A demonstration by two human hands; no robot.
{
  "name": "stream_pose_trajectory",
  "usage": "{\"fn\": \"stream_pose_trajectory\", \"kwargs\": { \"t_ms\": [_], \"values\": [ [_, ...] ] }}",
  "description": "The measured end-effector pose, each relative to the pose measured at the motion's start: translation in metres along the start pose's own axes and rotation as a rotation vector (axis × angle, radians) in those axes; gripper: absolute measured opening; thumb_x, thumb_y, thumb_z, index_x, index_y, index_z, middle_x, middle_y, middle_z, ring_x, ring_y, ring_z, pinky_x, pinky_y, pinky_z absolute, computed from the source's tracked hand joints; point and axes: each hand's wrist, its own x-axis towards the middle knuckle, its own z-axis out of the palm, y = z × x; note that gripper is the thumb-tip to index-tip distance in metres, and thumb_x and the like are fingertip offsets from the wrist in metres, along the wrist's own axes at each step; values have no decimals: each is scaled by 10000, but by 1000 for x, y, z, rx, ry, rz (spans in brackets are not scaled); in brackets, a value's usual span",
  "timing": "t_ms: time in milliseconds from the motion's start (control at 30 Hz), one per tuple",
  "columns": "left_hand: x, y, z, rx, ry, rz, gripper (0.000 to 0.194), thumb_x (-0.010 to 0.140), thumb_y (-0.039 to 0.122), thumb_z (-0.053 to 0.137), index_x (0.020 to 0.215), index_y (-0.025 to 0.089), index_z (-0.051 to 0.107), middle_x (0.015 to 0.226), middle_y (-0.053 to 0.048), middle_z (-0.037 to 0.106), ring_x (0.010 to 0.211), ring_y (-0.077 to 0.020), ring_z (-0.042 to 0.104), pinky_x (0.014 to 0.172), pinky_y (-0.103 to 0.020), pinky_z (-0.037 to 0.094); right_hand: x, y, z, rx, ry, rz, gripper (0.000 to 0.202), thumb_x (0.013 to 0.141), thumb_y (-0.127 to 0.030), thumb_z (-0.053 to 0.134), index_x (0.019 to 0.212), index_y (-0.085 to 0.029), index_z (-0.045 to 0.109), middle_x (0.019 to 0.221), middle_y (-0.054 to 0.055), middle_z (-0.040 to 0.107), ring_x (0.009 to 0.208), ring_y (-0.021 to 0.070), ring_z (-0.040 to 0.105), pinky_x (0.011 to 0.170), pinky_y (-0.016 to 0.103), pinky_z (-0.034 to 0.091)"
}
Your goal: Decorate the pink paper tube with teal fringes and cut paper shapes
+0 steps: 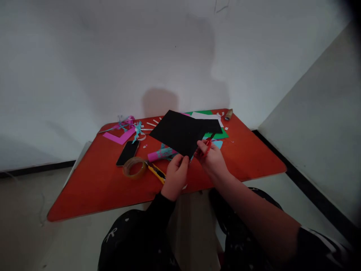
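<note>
My left hand (177,176) pinches the near corner of a sheet of black paper (180,131), thumb on top. The sheet is held up above the table, and a strip of it angles off toward the right. Closed round red-handled scissors (208,146) is my right hand (211,158), at the right edge of the paper. The dark blades point away from me, by the gap between the sheet and its strip. Below the paper lies a pink and blue paper-wrapped tube (160,154), partly hidden by the sheet.
On the red table (98,188) lie a roll of tape (134,168), a yellow box cutter (156,171) and a phone (128,152). Pink paper (120,138), curled paper scraps (137,131) and green paper (224,133) lie farther back. A cardboard tube (229,114) stands near the wall.
</note>
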Motion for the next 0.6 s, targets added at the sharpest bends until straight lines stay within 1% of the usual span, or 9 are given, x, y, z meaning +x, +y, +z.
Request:
{"fn": "stream_pose_trajectory", "kwargs": {
  "t_ms": [67,167,267,367,433,500,533,600],
  "values": [
    [3,2,-8,18,30,18,340,912,444,589,704,208,460,643,48,463,591,-106,410,586,-243,365,1,-1,-3,-100,-73,27,391,653,-435,866,841,-219,599,749,-17,605,707,138,604,599,258,538],
    [6,7,-24,60,81,20,356,907,434,596,679,209,441,623,47,446,587,-106,408,581,-241,356,-1,-4,-11,-305,-256,65,405,667,-448,862,896,-201,638,845,20,672,758,157,647,662,297,574],
    [7,11,-38,11,112,11,359,898,430,616,672,204,453,616,41,461,581,-102,417,556,-230,343,-5,-10,-20,-478,-429,89,409,689,-390,853,973,-203,626,868,1,670,733,146,653,746,341,585],
    [8,10,-46,-82,116,9,352,879,424,656,682,200,469,626,36,486,575,-98,430,534,-223,336,-11,-13,-28,-579,-628,101,305,786,-338,770,994,-201,595,887,5,672,789,157,666,808,354,573],
    [9,8,-49,-111,113,19,348,875,417,667,681,197,478,629,36,492,567,-95,431,526,-221,333,-16,-14,-31,-647,-684,103,210,854,-329,693,962,-197,570,865,13,667,780,160,660,790,347,562],
    [11,6,-51,-120,110,29,335,887,405,653,682,195,490,632,36,495,562,-92,430,523,-222,329,-21,-15,-31,-713,-696,97,162,907,-339,617,948,-196,554,841,19,658,758,166,646,742,336,551],
    [12,5,-51,-124,105,35,326,897,397,640,685,194,497,635,35,498,564,-91,433,525,-222,329,-23,-15,-30,-750,-709,82,154,928,-342,586,962,-195,559,860,26,660,778,173,643,735,332,545],
    [13,6,-51,-133,91,42,315,909,384,624,688,194,504,638,34,502,568,-91,440,529,-225,332,-27,-17,-29,-828,-770,38,168,956,-342,549,1020,-192,587,956,45,671,876,190,639,772,329,532]
  ]
}}
